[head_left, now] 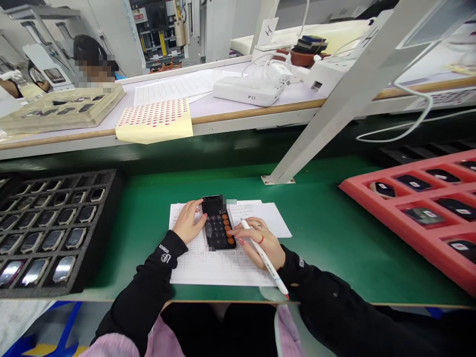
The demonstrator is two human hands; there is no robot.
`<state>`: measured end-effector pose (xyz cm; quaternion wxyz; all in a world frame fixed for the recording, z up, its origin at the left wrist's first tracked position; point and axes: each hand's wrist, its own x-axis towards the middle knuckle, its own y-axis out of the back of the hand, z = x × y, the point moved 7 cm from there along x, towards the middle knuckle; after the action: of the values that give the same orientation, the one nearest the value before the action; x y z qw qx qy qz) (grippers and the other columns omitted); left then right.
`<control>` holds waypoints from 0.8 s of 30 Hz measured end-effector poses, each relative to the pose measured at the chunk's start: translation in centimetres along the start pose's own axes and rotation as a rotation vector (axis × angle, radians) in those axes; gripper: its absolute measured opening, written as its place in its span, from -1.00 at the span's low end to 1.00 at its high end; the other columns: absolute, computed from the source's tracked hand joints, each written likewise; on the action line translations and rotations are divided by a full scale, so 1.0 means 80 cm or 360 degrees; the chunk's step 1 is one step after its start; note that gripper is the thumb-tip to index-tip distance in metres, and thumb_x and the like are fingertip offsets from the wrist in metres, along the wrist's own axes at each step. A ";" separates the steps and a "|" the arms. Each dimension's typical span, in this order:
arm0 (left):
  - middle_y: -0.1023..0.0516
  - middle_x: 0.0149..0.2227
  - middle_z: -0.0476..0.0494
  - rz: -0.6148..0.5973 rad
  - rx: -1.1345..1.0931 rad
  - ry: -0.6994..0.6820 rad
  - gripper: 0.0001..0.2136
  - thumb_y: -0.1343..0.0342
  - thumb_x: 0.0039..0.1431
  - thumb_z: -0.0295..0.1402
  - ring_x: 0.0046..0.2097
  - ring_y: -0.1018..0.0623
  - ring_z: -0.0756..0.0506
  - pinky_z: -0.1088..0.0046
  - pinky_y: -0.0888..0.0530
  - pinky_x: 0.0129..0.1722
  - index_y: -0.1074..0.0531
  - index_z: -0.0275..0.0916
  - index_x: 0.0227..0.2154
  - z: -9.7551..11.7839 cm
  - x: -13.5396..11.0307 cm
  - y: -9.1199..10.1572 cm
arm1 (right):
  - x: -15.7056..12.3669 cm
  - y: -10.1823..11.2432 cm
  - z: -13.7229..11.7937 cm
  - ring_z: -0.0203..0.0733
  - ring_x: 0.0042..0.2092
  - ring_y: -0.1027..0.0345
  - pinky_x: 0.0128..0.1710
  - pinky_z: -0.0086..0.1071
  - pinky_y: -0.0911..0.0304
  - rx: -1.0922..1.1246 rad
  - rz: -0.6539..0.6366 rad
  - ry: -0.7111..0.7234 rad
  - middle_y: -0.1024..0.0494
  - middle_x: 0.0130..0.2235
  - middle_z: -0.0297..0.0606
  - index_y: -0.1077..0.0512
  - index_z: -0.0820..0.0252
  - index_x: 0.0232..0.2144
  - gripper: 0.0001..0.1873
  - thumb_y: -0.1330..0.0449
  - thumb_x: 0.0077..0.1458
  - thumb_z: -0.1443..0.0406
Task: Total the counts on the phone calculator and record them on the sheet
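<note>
Two hands attend one phone [218,229], which lies on paper sheets [219,271] and shows a calculator. Left hand [189,221], loosely curled, touches the phone's left edge; whether it grips cannot be told. Right hand [262,243], at the phone's right side, is part-closed around a pen [267,263], a fingertip at the orange keys [230,241]. Digits and an apparent plus sign are entered; no total shows, so the sum is judged unfinished. Loaded trays stand well apart: black tray [100,213] left of the phone, red tray [390,213] right.
</note>
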<state>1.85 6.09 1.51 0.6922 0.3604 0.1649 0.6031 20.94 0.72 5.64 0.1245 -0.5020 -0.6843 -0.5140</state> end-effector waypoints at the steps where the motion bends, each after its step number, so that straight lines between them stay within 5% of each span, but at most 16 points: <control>1: -0.33 0.02 -0.21 0.0004 -0.0001 -0.0004 -0.62 0.01 0.23 -0.34 -0.10 -0.45 -0.07 0.23 -0.38 0.04 -0.19 -0.18 0.10 0.000 0.000 0.000 | 0.000 -0.005 -0.002 -0.12 -0.17 -0.43 -0.06 -0.07 -0.22 0.0008 -0.0060 0.0006 -0.61 -0.21 -0.23 -0.31 0.08 -0.22 -0.75 -0.10 0.02 0.44; 7: -0.34 0.00 -0.20 0.0025 -0.0007 -0.0022 -0.59 -0.03 0.19 -0.34 -0.11 -0.43 -0.08 0.22 -0.37 0.04 -0.19 -0.19 0.10 0.003 0.000 0.001 | -0.006 -0.035 -0.012 -0.06 -0.01 -0.35 0.08 0.01 -0.12 0.0012 -0.0389 0.0112 -0.56 -0.06 -0.19 -0.23 0.08 -0.19 -0.70 -0.14 -0.03 0.33; 15: -0.33 0.01 -0.21 0.0017 -0.0018 -0.0013 -0.58 -0.05 0.17 -0.34 -0.11 -0.44 -0.08 0.23 -0.38 0.03 -0.19 -0.20 0.10 0.005 0.000 0.002 | -0.005 -0.043 -0.006 -0.03 0.06 -0.31 0.10 0.06 -0.10 -0.0115 -0.0427 0.0028 -0.53 0.00 -0.14 -0.22 0.10 -0.16 -0.71 -0.16 0.04 0.34; 24: -0.32 0.04 -0.24 -0.0011 -0.0020 0.0011 -0.58 -0.03 0.20 -0.30 -0.10 -0.47 -0.08 0.22 -0.40 0.01 -0.18 -0.22 0.11 0.002 0.000 0.001 | -0.007 -0.004 0.001 -0.12 -0.19 -0.45 -0.04 -0.03 -0.22 -0.0125 -0.0003 -0.0016 -0.61 -0.27 -0.25 -0.31 0.08 -0.25 -0.78 -0.08 0.04 0.44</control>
<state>1.90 6.01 1.67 0.6959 0.3535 0.1648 0.6030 21.00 0.47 5.06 0.1008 -0.5086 -0.6646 -0.5381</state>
